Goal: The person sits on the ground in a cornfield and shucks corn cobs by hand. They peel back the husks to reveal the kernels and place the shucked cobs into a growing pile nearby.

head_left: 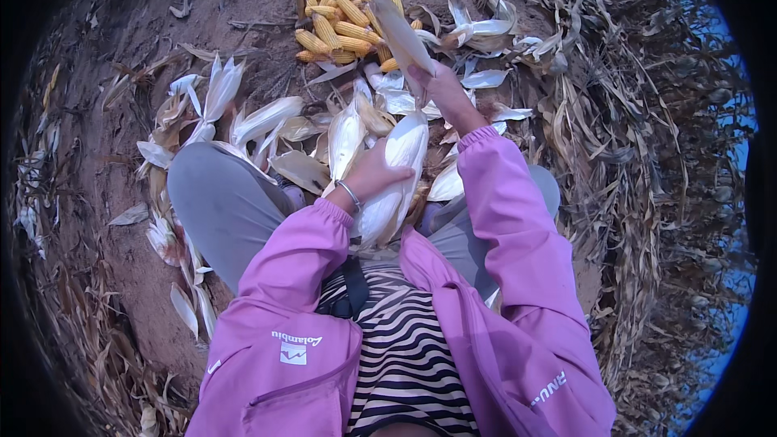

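My left hand (373, 173) is wrapped around an ear of corn in its pale husk (397, 167), held at a tilt over my lap. Whether bare kernels show on this ear I cannot tell. Just above its upper end, my right hand (438, 88) pinches a long, dry husk leaf (397, 30) that points up and away from me. Past that leaf, a heap of husked yellow corn ears (340, 27) lies on the soil, partly covered by the leaf. Loose husks (346, 139) lie beneath and around both hands.
My bent left knee (212, 194) and right knee (543, 188) flank the work. More pale husks (215, 97) are scattered at the left. Dry corn stalks and leaves (607, 133) are banked along the right side. Brown soil (133, 158) shows between the litter.
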{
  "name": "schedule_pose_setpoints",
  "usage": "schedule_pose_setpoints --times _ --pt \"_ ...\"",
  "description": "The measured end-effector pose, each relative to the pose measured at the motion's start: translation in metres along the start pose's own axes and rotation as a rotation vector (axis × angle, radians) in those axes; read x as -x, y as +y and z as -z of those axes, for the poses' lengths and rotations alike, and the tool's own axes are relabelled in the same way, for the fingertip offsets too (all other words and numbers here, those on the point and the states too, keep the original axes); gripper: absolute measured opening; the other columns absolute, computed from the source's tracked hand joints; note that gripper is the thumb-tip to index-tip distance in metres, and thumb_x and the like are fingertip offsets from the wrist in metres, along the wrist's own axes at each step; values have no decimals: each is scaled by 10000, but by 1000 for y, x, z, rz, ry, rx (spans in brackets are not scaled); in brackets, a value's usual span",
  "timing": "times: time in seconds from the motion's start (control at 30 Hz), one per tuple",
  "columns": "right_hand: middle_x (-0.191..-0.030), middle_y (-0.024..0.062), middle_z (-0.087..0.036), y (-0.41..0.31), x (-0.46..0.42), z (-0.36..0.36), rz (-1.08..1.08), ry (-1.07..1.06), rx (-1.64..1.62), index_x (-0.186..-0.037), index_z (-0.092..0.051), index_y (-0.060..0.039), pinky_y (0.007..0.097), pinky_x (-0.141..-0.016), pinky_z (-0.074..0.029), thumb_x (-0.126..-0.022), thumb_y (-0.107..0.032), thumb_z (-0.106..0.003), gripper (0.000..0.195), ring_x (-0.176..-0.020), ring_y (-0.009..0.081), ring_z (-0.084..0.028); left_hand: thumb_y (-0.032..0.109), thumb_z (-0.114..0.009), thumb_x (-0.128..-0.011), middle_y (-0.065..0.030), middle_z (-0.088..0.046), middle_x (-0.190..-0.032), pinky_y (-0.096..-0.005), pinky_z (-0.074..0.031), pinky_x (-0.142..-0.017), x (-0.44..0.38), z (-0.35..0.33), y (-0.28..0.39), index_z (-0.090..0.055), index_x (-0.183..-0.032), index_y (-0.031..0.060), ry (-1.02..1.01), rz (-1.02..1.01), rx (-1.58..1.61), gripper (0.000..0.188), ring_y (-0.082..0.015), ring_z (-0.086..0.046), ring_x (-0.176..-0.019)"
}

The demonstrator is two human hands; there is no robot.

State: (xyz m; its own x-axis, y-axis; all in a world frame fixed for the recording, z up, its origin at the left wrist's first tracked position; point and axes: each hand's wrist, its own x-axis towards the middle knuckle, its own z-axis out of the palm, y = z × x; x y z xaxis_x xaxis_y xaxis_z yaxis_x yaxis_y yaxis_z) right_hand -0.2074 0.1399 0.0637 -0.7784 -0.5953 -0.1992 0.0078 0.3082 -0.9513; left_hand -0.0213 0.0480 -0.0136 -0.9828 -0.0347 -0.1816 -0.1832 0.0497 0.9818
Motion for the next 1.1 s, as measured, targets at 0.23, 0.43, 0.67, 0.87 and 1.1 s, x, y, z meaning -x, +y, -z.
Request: schedule_pose_setpoints --times 0.23,0.43,0.67,0.87,1.1 --pt "-830 14 -647 -11 23 28 136 -311 443 -1006 -633 -22 271 -732 -465 -791 -48 -653 218 -789 97 -568 303 -747 -677 -219 -558 -1144 -355 -428 -909 7 -1 23 -389 -1284 -31 -27 5 -18 780 -305 -567 -1044" --pt "-810 42 -678 22 27 17 169 -252 462 -949 -660 -33 275 -722 -467 -718 33 -592 249 -758 83 -560 322 -713 -675 -197 -585 -1072 -369 -451 -858 12 -11 24 -420 -1228 -40 -58 -17 -220 723 -299 -588 -972" --pt "-745 87 -642 82 4 14 159 286 513 -932 -659 2 308 -608 -431 -837 -33 -498 190 -621 164 -547 312 -697 -655 -253 -606 -966 -423 -479 -773 14 -25 47 -424 -1195 -12 129 -67 -510 686 -390 -607 -876" --pt "-723 96 -598 87 -12 -6 -165 509 -264 -959 -581 43 326 -491 -441 -842 -54 -601 153 -567 188 -565 330 -701 -659 -251 -597 -1020 -409 -484 -783 7 -17 45 -374 -1261 -6 110 130 -648 763 -371 -607 -914" --pt "-888 105 -603 52 1 -10 -300 298 -292 -1052 -515 18 363 -624 -463 -796 -263 -704 425 -757 204 -595 333 -726 -710 -175 -603 -1058 -358 -485 -802 2 -12 -12 -399 -1258 -10 157 -65 -238 724 -278 -613 -943"
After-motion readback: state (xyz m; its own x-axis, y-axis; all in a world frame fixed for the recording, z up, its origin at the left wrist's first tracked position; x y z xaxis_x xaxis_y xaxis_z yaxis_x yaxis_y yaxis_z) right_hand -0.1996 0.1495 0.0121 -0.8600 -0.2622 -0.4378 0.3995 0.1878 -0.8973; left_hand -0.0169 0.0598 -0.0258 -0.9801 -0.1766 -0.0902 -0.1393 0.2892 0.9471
